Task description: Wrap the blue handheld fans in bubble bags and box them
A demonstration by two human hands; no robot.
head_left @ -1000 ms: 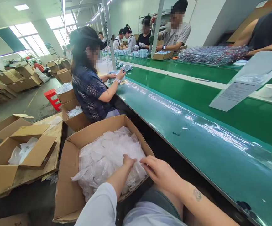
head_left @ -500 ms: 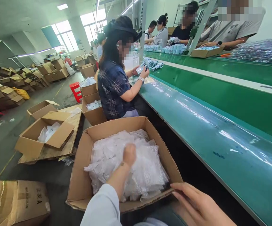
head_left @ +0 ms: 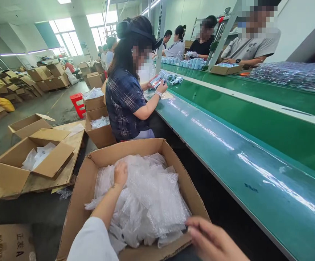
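A cardboard box (head_left: 77, 188) stands open in front of me, heaped with clear bubble wrap bags (head_left: 152, 195). My left hand (head_left: 121, 174) reaches over the box onto the left part of the heap. Its fingers are curled against the bags, and the fingertips are hidden, so what they hold cannot be made out. At the box's near right corner is my right hand (head_left: 212, 237), slightly blurred. Its fingers are stretched out and apart, with the tips by the rim and the lowest bags.
A green workbench (head_left: 223, 170) runs along my right. Close beyond the box sits a co-worker (head_left: 125, 98) handling a light blue device. Open cartons (head_left: 29, 156) lie on a wooden board to the left, with a red stool (head_left: 77, 105) behind. Other people work across the belt.
My left hand has moved left across the bags, and the heap has shifted. My right hand's fingers have come off the box rim and spread. The view has turned slightly right.
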